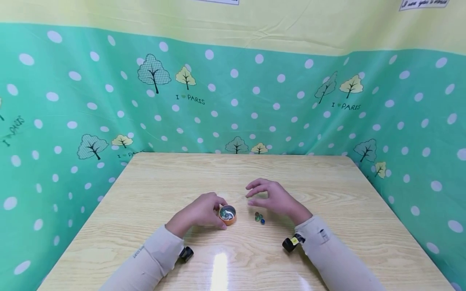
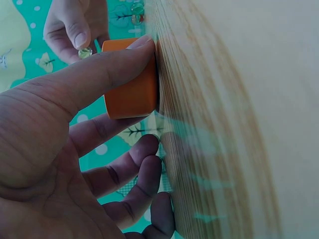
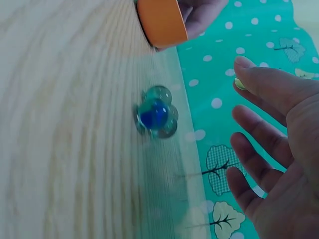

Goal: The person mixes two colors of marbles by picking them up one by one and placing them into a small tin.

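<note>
My left hand point(image 1: 204, 211) holds a small round orange container point(image 1: 227, 218) upright on the table. Its thumb point(image 2: 107, 67) lies along one side and the other fingers curve about the far side. Shiny marbles show inside it in the head view. To the right, my right hand point(image 1: 274, 198) is raised above the tabletop, pinching a yellow-green glass marble point(image 3: 240, 83) between thumb and forefinger. The other fingers are spread and bent. Just below this hand, several glass marbles lie grouped on the wood, including a blue marble point(image 3: 154, 114).
The light wooden table point(image 1: 174, 173) runs back to a green curtain point(image 1: 233, 113) with white dots and printed trees. A black wrist camera point(image 1: 291, 243) sits by the right cuff, another wrist camera point(image 1: 186, 254) by the left.
</note>
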A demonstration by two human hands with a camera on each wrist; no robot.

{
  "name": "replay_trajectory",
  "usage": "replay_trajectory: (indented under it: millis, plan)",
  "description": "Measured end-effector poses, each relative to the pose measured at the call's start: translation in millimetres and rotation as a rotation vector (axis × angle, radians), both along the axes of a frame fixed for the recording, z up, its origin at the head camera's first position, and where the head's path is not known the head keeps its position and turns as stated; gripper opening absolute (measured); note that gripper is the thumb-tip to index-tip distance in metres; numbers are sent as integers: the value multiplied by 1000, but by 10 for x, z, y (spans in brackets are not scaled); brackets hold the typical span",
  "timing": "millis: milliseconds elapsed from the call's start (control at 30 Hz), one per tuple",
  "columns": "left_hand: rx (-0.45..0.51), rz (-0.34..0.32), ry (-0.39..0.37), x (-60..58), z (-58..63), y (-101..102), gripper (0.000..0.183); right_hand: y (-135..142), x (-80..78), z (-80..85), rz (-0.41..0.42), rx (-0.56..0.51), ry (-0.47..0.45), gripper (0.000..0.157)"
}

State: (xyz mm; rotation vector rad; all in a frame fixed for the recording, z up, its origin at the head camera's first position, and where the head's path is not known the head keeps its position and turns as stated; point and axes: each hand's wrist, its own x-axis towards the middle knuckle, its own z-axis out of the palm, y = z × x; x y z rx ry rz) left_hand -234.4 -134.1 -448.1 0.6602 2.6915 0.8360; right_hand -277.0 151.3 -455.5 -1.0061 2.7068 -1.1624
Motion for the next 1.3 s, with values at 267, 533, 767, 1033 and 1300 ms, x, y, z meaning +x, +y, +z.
replay_trajectory:
  millis: [267,533,767,1033,1300]
  plan:
    - [-15,25,-8,2,3,18,56,-79,66,39,27,-23,44,20]
    - [-13,34,-11,1,-5,13,56,-156,143,91,48,-7,61,21]
    - [-5,28,-15,-6,-3,16,55,-203,175,79,31,-10,75,22]
    - [-6,24,-20,-9,-9,9,57,-265,227,108,-2,-18,94,23]
    - [-18,4,-7,-18,-5,7,57,-327,292,117,-4,-22,97,22]
